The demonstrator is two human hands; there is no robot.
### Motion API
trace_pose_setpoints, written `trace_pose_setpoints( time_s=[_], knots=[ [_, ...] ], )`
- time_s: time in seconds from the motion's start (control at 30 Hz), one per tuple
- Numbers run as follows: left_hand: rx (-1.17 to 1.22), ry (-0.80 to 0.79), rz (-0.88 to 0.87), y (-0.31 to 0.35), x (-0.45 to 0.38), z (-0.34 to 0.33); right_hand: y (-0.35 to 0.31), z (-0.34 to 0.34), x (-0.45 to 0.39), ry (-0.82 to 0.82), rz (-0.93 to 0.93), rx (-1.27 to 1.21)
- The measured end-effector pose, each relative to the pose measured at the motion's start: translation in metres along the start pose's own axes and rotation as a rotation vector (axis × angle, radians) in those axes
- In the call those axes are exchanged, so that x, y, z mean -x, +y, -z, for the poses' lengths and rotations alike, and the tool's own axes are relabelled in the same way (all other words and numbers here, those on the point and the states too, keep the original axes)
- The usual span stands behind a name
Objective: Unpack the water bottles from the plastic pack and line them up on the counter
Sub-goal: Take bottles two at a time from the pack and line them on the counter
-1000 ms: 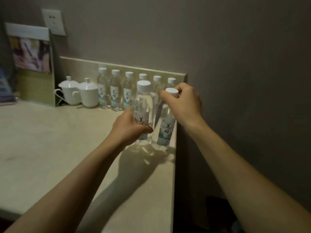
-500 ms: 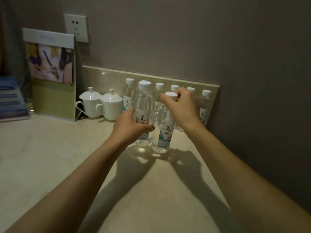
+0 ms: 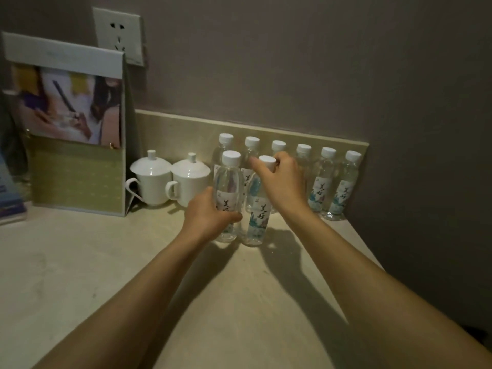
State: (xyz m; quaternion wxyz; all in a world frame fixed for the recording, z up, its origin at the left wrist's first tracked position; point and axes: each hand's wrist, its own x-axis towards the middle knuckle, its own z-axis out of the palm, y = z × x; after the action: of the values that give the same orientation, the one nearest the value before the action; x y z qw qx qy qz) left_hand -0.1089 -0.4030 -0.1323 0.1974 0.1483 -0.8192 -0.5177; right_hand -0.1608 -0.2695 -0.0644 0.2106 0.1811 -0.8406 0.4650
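Spanning beige counter (image 3: 80, 275): grey wall (image 3: 292, 62), socket (image 3: 118, 35), dim light.

Left hand (image 3: 210, 217) bare, no rings; right hand (image 3: 282, 182) likewise; both forearms unsleeved, no watch

Bottles (image 3: 322, 182): clear glossy plastic w/ matt white plastic caps (image 3: 231, 157) & paper-look labels (image 3: 227, 203). Cups (image 3: 150, 179): glossy white ceramic. Counter (image 3: 80, 262): smooth matt stone-look, pale beige. Wall (image 3: 319, 62): matt. Socket (image 3: 119, 35): smooth white plastic.
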Motion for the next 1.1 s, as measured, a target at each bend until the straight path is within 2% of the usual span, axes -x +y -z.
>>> trace_pose_setpoints(
  time_s=[0.3, 0.43, 0.53, 0.63, 0.73, 1.1],
  knots=[
    [-0.117, -0.002, -0.12, -0.008, -0.001, 0.001, 0.027, -0.006, 0.028, -0.061, -0.04, 0.131],
    [-0.182, -0.003, -0.158, -0.01, 0.003, 0.002, 0.047, -0.013, 0.047, -0.23, -0.125, 0.267],
    [-0.273, 0.034, -0.074, -0.016, 0.008, 0.004, 0.058, -0.019, 0.057, -0.304, -0.182, 0.345],
    [-0.42, 0.086, -0.074, -0.02, 0.013, 0.006, 0.062, -0.026, 0.061, -0.279, -0.196, 0.314],
    [-0.372, 0.086, -0.128, -0.021, 0.013, 0.004, 0.064, -0.032, 0.06, -0.248, -0.21, 0.236],
    [-0.315, 0.121, -0.116, -0.022, -0.009, -0.012, 0.069, -0.051, 0.041, -0.164, -0.246, 0.274]
  ],
)
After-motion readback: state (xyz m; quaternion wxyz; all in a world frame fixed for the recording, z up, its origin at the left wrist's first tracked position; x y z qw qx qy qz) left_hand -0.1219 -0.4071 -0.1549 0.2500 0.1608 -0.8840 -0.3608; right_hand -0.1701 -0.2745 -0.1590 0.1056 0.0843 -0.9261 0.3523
